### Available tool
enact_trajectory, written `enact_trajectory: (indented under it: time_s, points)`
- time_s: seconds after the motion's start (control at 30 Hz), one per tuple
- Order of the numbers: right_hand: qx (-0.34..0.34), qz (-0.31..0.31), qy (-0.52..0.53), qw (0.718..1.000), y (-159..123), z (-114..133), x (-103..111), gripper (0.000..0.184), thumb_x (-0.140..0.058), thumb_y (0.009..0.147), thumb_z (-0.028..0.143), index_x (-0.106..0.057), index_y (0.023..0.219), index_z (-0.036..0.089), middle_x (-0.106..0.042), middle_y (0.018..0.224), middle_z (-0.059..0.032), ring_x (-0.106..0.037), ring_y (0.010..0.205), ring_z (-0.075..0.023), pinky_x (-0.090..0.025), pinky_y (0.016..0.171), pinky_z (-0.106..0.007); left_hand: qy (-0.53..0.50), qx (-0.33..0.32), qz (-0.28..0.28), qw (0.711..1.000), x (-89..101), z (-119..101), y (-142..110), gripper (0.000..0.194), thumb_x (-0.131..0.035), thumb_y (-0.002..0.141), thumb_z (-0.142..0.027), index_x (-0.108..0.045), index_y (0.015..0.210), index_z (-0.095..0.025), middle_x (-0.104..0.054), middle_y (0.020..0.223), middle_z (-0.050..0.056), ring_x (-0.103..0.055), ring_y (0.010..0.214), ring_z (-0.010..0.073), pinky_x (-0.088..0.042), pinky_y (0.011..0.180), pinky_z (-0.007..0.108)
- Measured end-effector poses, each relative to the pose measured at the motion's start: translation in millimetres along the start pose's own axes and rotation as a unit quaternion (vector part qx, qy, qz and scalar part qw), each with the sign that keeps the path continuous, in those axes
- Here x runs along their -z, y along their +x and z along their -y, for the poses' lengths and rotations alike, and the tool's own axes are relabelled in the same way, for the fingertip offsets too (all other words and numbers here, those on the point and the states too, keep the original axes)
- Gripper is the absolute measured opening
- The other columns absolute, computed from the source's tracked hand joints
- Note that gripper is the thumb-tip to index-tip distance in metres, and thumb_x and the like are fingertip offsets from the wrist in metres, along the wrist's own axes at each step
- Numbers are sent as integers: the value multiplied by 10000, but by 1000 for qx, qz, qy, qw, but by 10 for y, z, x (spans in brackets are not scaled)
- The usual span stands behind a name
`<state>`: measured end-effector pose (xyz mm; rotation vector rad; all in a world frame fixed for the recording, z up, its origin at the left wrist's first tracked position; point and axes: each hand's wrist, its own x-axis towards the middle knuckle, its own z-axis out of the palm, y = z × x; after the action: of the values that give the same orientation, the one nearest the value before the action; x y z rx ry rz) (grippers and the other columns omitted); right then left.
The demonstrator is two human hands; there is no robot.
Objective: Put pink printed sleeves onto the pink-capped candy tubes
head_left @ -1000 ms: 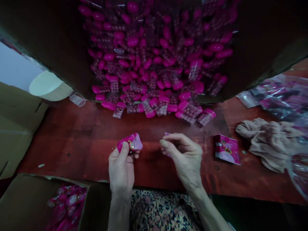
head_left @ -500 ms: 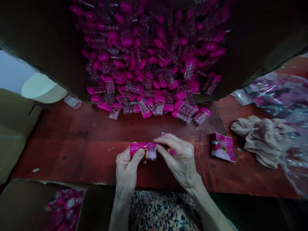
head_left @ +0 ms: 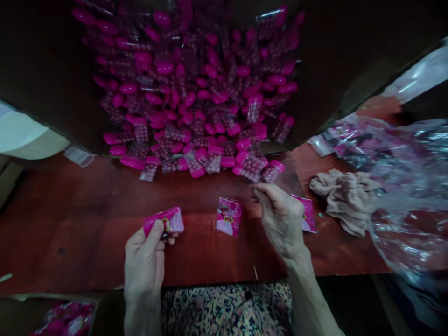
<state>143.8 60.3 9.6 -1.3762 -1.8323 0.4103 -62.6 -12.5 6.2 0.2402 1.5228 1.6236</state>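
Left hand (head_left: 145, 261): closed, thumb on top, holding a pink printed wrapper (head_left: 172, 221) with a clear, shiny end pointing right. It's above the counter (head_left: 115, 242).

Right hand (head_left: 285, 224): thumb and index fingertips close together, blurred. Can't tell if they're fully shut or pinching anything. It's up and right of the flat pink packet (head_left: 228, 217), apart from it.

That packet lies on the counter between the two hands, printed face up. The second pink packet (head_left: 309, 215) is just right of the right hand, partly hidden behind it.

Further right: crumpled beige cloth (head_left: 345, 198), then clear plastic bags (head_left: 378, 144) with pink contents, spread to the frame edge.

Beyond the hands: large open cardboard box (head_left: 325, 88), full of pink-capped clear containers (head_left: 250, 167) with small round beads inside. Some sit out at its front edge, on the counter.

Far left: clear plastic cup (head_left: 80, 156) on its side, pale bowl (head_left: 28, 137) next to it. Lower left: smaller cardboard box (head_left: 17, 317) with shiny pink items (head_left: 68, 319).
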Motion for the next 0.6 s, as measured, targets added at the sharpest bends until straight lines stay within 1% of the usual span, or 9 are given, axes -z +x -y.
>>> enact_trajectory:
  time_s: [0.07,0.13,0.2,0.23,0.3,0.4,0.47,0.6]
  points:
    - [-60,-65,-44,995,25,-102,70,176,-450,871,159,-624,895,176,-660,766,-51,-616,671,-175,-491,632,-302,-10,28,8,1000,-8,26,8,220,-820,511,-283,-681,601,-138,-660,560,16,-574,468,110,-445,424,187]
    - [-115,-118,-95,982,44,-197,104,185,-453,869,200,-624,928,159,-656,819,-84,-611,731,-211,-485,660,-346,-19,65,25,997,-47,60,-4,215,-816,523,-278,-677,610,-138,-661,570,15,-583,477,113,-449,422,186]
    - [-143,-150,-147,967,70,-282,95,215,-460,869,244,-619,972,141,-632,877,-117,-592,772,-237,-476,686,-382,-29,86,38,995,-88,87,-17,194,-804,550,-267,-676,626,-142,-664,581,13,-587,486,109,-454,429,183]
    - [-144,-153,-169,963,85,-320,74,235,-464,869,265,-615,995,138,-615,900,-127,-581,783,-245,-471,695,-395,-33,91,43,994,-103,95,-21,185,-797,563,-263,-677,637,-144,-665,587,13,-587,491,107,-458,436,183]
    - [-133,-131,-201,962,113,-379,12,265,-467,867,286,-604,1045,144,-582,936,-135,-560,809,-252,-462,705,-405,-41,93,44,994,-118,99,-20,179,-795,569,-256,-676,646,-147,-663,590,9,-584,495,103,-467,450,185]
    - [-106,-75,-243,961,133,-420,-83,261,-462,869,263,-597,1073,172,-547,990,-139,-529,872,-262,-447,704,-403,-54,95,32,994,-112,89,-13,203,-814,537,-255,-671,639,-152,-661,586,2,-584,494,103,-473,456,189]
    - [-92,-51,-261,959,119,-419,-109,238,-466,867,234,-612,1047,183,-543,1005,-140,-518,886,-267,-435,696,-402,-61,100,29,993,-106,81,-14,220,-823,517,-258,-669,629,-149,-659,579,2,-584,490,104,-474,454,190]
    - [-78,-44,-262,961,27,-384,-67,200,-473,866,226,-657,934,186,-567,963,-141,-524,845,-269,-430,671,-397,-69,111,38,991,-105,70,-24,223,-821,521,-259,-675,641,-140,-666,591,14,-585,489,106,-473,451,192]
